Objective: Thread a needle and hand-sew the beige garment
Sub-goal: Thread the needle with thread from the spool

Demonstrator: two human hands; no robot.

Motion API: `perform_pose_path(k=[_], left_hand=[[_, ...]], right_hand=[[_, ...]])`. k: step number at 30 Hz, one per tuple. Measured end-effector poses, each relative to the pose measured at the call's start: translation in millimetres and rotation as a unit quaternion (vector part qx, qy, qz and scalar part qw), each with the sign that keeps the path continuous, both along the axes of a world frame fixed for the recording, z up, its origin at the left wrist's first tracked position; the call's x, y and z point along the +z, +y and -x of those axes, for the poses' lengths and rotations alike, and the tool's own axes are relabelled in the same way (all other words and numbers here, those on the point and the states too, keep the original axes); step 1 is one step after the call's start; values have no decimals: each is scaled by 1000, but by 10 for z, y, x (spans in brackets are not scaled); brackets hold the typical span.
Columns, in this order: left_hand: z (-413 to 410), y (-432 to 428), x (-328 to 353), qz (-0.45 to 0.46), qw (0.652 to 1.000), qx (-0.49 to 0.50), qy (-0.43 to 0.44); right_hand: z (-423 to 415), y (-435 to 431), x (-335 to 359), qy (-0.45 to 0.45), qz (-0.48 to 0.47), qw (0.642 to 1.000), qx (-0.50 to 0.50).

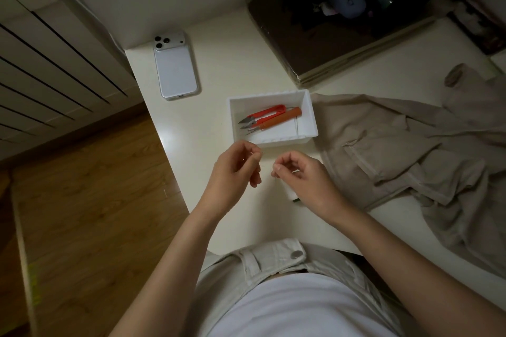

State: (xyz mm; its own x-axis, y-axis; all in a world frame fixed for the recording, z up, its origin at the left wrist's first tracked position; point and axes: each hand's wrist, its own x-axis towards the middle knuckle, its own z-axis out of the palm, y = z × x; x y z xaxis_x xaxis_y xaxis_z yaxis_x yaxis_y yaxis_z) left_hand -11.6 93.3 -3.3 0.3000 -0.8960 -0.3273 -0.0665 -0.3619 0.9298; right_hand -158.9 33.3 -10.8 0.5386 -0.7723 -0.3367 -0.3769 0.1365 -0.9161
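Beige garment (397, 150) — crumpled on table (232, 68), right of white tray (311, 115); left hand (232, 169), right hand (304, 175) — fingertips pinched, contents too fine to tell.

Shows a cream table (219, 76), a plain beige garment (410, 150), a white tray (312, 117) with red-orange snips (264, 114) and an orange-handled tool (282, 117), a pale lilac-white phone (176, 71), a brown wood-grain floor (95, 186), a dark brown board (315, 44), and a white shirt (301, 306) over off-white trousers (262, 260).
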Motion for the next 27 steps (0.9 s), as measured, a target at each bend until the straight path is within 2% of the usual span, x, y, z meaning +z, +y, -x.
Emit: perform_pose_path(k=[4,10,18,23,27], left_hand=[[42,4,-22,-29,991,-86,-94],[112,6,-79,-69,989,-77,-104],[123,14,-58,-69,997,4,-17],[67,8,-28,-42,997,69,19],[46,11,17,-18,990,108,84]], right_hand=[[12,-8,-7,14,22,1000,17],[18,-27,-23,29,27,999,26],[25,-45,37,32,-7,999,20],[72,-50,-27,52,24,998,36],[85,-65,-65,69,46,996,33]])
